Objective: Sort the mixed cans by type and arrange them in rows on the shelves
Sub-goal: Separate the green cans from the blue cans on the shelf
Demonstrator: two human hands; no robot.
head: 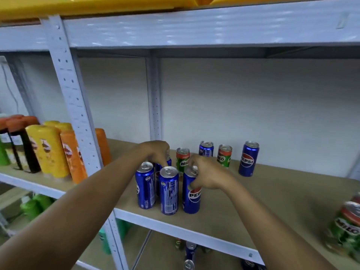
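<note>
2 hands work over 1 wooden shelf, and we take the scene from largest to smallest. Our left hand reaches behind the front cluster, fingers curled down onto a partly hidden blue can; we judge it gripped by the top. Our right hand curls around the upper part of a Pepsi can at the shelf's front edge.

Risk, as we judge it: 3 blue cans stand nearly touching at the front edge, so a bump from either wrist could tip 1 off the lip. The Milo can just behind sits between our hands and could be knocked over.

Counted: 6 Pepsi cans visible on this shelf, 1 mostly hidden, with 2 standing toward the back edge; 2 Milo cans upright toward the back, plus blurred Milo cans at the right edge, number unclear.
</note>
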